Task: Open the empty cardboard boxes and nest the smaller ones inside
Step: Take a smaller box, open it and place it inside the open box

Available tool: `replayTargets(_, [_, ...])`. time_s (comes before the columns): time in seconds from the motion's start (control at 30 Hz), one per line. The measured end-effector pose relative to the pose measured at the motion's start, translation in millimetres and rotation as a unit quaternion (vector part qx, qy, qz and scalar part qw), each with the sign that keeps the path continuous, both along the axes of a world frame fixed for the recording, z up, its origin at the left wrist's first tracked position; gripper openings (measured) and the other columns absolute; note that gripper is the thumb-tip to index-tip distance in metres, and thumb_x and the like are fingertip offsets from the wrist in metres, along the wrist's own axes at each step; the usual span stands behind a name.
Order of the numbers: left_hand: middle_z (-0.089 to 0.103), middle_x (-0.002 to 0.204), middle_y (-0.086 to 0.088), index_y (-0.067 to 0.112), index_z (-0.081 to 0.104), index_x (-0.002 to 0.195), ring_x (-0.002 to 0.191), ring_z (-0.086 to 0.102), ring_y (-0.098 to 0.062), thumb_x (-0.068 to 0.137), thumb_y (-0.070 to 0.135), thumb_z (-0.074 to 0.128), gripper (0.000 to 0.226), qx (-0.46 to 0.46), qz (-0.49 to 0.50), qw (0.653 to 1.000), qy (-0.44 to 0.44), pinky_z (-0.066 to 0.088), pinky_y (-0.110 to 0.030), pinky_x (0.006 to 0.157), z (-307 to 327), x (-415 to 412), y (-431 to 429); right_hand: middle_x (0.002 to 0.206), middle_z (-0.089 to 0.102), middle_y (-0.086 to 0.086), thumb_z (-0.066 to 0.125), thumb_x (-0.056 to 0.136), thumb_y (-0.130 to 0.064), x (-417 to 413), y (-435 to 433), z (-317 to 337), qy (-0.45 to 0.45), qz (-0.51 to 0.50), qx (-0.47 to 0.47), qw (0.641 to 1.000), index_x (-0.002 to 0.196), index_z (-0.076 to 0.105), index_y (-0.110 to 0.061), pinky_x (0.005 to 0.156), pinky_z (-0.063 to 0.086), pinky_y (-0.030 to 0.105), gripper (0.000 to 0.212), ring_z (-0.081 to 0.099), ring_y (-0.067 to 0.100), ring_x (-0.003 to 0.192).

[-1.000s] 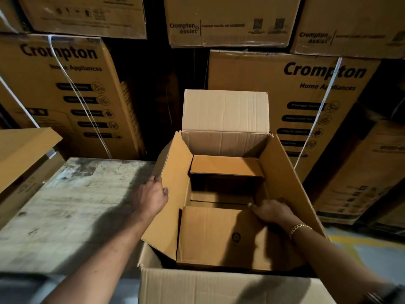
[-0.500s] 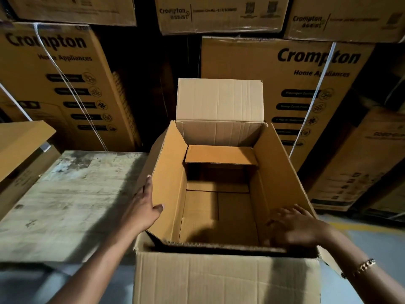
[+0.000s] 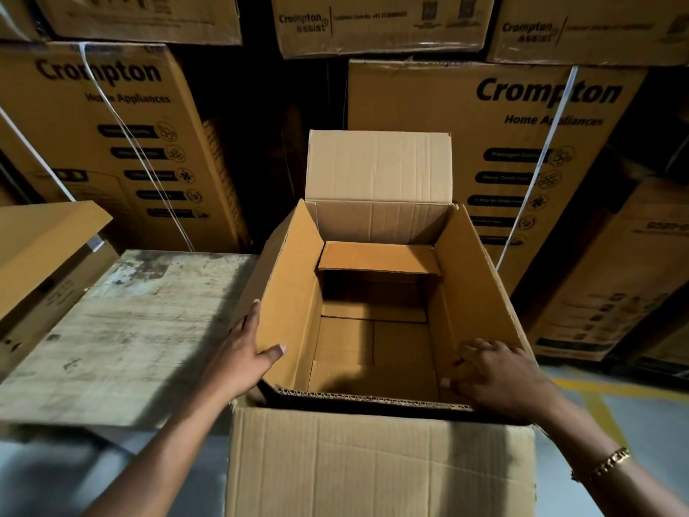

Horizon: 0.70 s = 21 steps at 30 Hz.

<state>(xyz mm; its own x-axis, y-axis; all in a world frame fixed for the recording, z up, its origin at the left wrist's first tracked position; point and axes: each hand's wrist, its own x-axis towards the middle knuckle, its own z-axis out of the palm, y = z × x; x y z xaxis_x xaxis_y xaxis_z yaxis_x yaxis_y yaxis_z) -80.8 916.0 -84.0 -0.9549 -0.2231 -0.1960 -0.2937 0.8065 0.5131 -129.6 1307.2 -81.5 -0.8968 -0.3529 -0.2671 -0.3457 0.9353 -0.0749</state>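
Observation:
A large plain cardboard box (image 3: 373, 460) stands open in front of me, its far flap (image 3: 376, 166) upright. A smaller brown box (image 3: 373, 348) sits nested inside it, empty, with its flaps spread. My left hand (image 3: 238, 356) grips the inner box's left flap (image 3: 294, 285), thumb inside and fingers outside. My right hand (image 3: 499, 375) holds the right flap (image 3: 469, 278) near its front corner, fingers curled over the edge. The inner far flap (image 3: 376, 257) leans inward over the opening.
A worn wooden table (image 3: 130, 330) lies to the left, touching the box, with another brown carton (image 3: 37, 248) on its far left. Stacked printed cartons (image 3: 484, 143) wall off the back. Grey floor with a yellow line (image 3: 604, 389) shows at right.
The inner box's near flap, which was folded inward under my right hand, is now out of the opening. My right hand moved to the right flap; my left thumb hooked inside the left flap.

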Motion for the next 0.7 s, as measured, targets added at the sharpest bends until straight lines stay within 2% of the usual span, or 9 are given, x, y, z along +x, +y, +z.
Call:
replayTargets(0.1, [-0.002,0.167,0.004,0.035,-0.007,0.159,0.154,0.007,-0.025,0.094,0.054,0.057,0.093,0.014,-0.007,1.000,0.009,0.016,-0.049,0.121,5.2,4.4,8.0,0.137,0.056,-0.014,-0.005,0.048,-0.101,-3.3,4.8,1.4,0.024,-0.001,-0.027,0.999,0.125,0.058,-0.040,0.101,0.044,0.038,0.117,0.053,0.013,0.124])
replayTargets(0.2, [-0.003,0.164,0.011,0.034,-0.007,0.158,0.153,0.005,-0.022,0.096,0.051,0.056,0.091,-0.001,-0.033,0.999,0.012,0.011,-0.047,0.122,10.7,10.2,20.9,0.141,0.053,-0.012,-0.002,0.047,-0.098,-2.7,6.1,6.8,0.028,0.002,-0.022,0.999,0.129,0.057,-0.040,0.104,0.043,0.038,0.116,0.050,0.014,0.128])
replayTargets(0.27, [0.004,0.163,0.013,0.036,-0.007,0.158,0.153,0.010,-0.022,0.097,0.050,0.055,0.088,-0.011,-0.056,0.998,0.009,0.010,-0.046,0.122,11.3,12.5,27.7,0.142,0.051,-0.011,0.001,0.049,-0.101,0.0,4.8,10.7,0.019,0.005,-0.004,1.000,0.131,0.055,-0.039,0.107,0.038,0.039,0.116,0.048,0.016,0.130])
replayTargets(0.37, [0.010,0.165,0.009,0.036,-0.003,0.158,0.153,0.014,-0.016,0.099,0.048,0.051,0.081,-0.026,-0.087,0.996,-0.011,0.005,-0.044,0.123,5.9,12.0,31.5,0.144,0.048,-0.010,0.015,0.057,-0.099,2.3,5.4,10.4,0.000,0.013,0.017,1.000,0.134,0.053,-0.040,0.112,0.033,0.042,0.104,0.045,0.018,0.133])
replayTargets(0.47, [0.015,0.166,0.003,0.030,0.005,0.159,0.153,0.013,-0.013,0.102,0.042,0.050,0.074,-0.026,-0.088,0.996,-0.019,-0.002,-0.040,0.123,2.7,12.5,32.0,0.139,0.052,-0.012,0.019,0.061,-0.097,2.3,9.4,5.0,0.008,0.013,0.007,1.000,0.130,0.057,-0.040,0.111,0.035,0.041,0.097,0.049,0.016,0.129])
replayTargets(0.57, [0.019,0.165,0.002,0.028,0.008,0.159,0.152,0.017,-0.016,0.103,0.043,0.047,0.070,-0.020,-0.075,0.997,-0.021,0.000,-0.037,0.122,8.1,14.6,33.7,0.137,0.053,-0.013,0.024,0.071,-0.087,1.8,12.7,2.1,0.026,0.009,-0.005,1.000,0.127,0.058,-0.041,0.108,0.037,0.040,0.080,0.050,0.016,0.127])
replayTargets(0.7, [0.021,0.165,0.002,0.032,0.009,0.159,0.147,0.031,-0.021,0.098,0.058,0.043,0.075,-0.007,-0.064,0.998,-0.022,0.009,-0.043,0.122,12.5,13.8,34.9,0.136,0.054,-0.012,0.040,0.085,-0.078,2.4,12.6,5.2,0.035,0.006,-0.025,0.999,0.126,0.058,-0.040,0.106,0.041,0.037,0.059,0.050,0.014,0.125])
